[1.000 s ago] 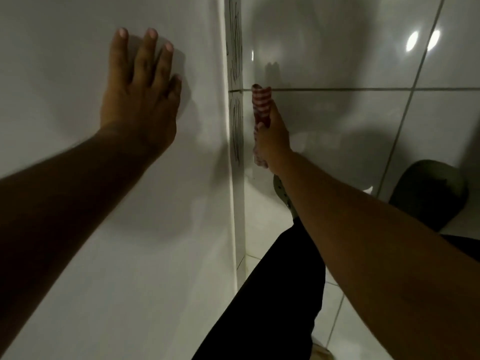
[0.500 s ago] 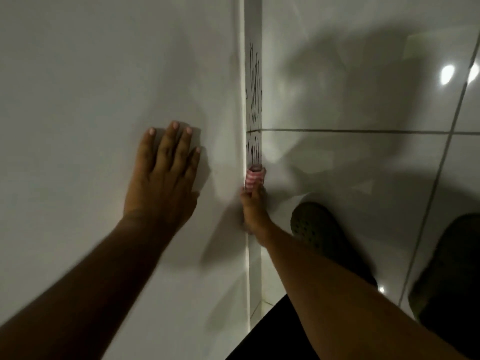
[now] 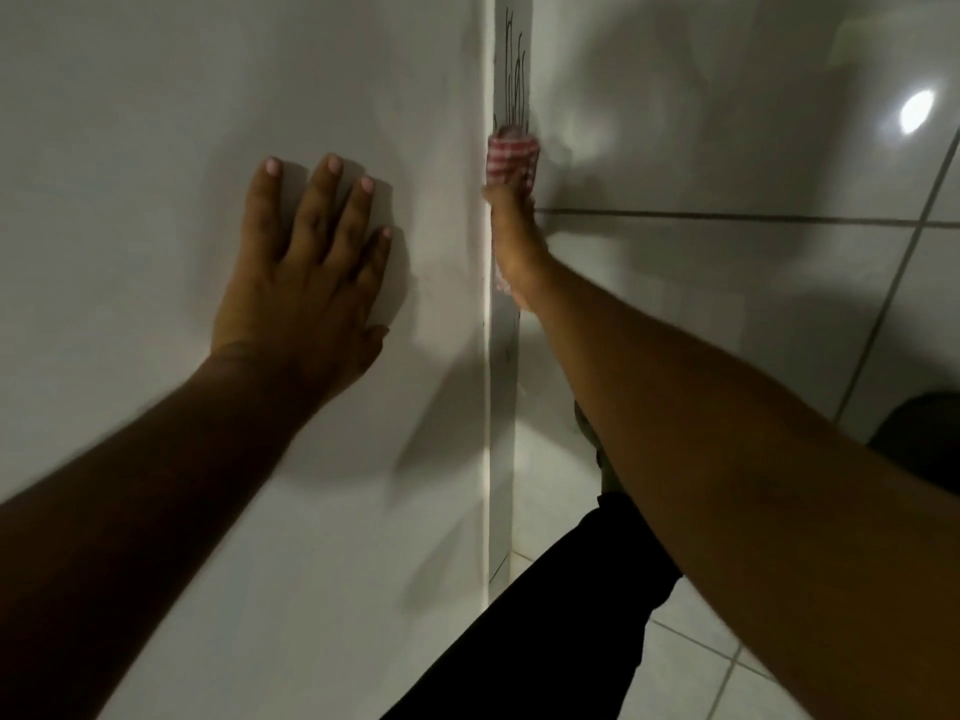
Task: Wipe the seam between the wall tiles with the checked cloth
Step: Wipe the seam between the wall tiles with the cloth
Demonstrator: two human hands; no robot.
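The right hand point(image 3: 511, 252) is pinching the bunched checked cloth point(image 3: 510, 157) against the vertical seam point(image 3: 506, 366), just above the horizontal grout line point(image 3: 727, 216) crossing it. The left hand point(image 3: 306, 283) is lying spread and flat on the wall point(image 3: 156, 148) left of the seam. Being soft and light, the cloth likely needs gripping in a wad, fingertips pressing it into the seam.

A tiled room in a home, likely a bathroom: glossy pale wall tiles point(image 3: 727, 314) with dark grout lines meet a plain white wall point(image 3: 156, 122) at a corner, above a tiled floor point(image 3: 691, 662).
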